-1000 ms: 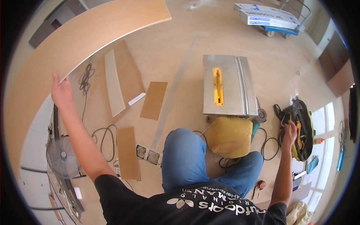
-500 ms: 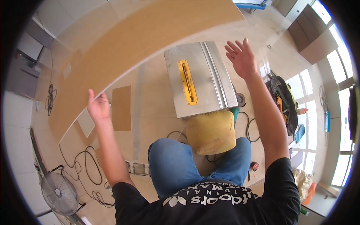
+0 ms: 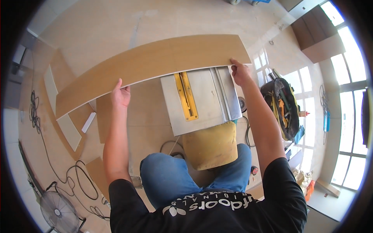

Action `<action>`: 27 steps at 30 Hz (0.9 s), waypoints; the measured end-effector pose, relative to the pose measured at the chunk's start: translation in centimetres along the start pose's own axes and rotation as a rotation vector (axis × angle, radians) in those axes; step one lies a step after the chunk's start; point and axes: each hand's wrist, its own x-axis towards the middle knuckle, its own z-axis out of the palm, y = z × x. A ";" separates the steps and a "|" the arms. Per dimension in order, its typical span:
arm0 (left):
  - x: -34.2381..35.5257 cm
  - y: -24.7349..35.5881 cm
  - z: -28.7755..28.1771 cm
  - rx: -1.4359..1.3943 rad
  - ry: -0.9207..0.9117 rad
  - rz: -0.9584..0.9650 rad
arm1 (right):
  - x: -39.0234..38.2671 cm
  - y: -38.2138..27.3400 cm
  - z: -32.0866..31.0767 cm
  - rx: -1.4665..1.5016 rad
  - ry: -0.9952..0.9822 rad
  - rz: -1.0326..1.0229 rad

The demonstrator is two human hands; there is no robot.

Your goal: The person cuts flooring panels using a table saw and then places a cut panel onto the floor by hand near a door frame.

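Observation:
A long brown board [image 3: 155, 58] with a white edge spans from left to right in front of me, over the far end of a silver table saw [image 3: 208, 97]. My left hand [image 3: 121, 96] holds its near edge left of the saw, thumb on the upper face, the other fingers partly hidden beneath. Near the right end, my right hand [image 3: 240, 73] grips the same edge, thumb on top. The saw has a yellow blade insert [image 3: 186, 97] with a slot, and a grooved track beside it. A worn yellow rounded block or tub [image 3: 210, 147] stands at its near side, between my knees.
Several board pieces [image 3: 70, 130] lie on the left floor. Looped black cables [image 3: 83, 174] and a round fan [image 3: 58, 211] are at lower left. On the right stand an open tool bag [image 3: 281, 106], a tape measure [image 3: 254, 170] and a brown cabinet [image 3: 316, 33].
The large board has come nearer and lower, now reaching over the saw's far end. My right hand, open and raised before, has closed on its near edge. My left hand still holds it.

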 end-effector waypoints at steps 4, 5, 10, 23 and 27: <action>-0.3 -0.2 -0.3 0.086 -0.027 -0.032 | 0.4 2.7 0.2 -0.007 -0.015 -0.039; -0.6 0.0 -0.5 0.145 -0.058 -0.049 | 0.2 2.8 0.2 -0.006 -0.008 -0.021; -1.2 0.4 -0.8 0.217 -0.086 -0.036 | -1.2 2.3 1.4 -0.127 -0.048 -0.101; -1.2 -0.7 -0.9 0.184 -0.068 -0.056 | 0.4 2.9 0.0 -0.161 0.097 -0.133; -0.9 -0.3 -1.7 0.185 -0.049 -0.054 | -0.5 2.8 0.6 -0.168 0.093 -0.118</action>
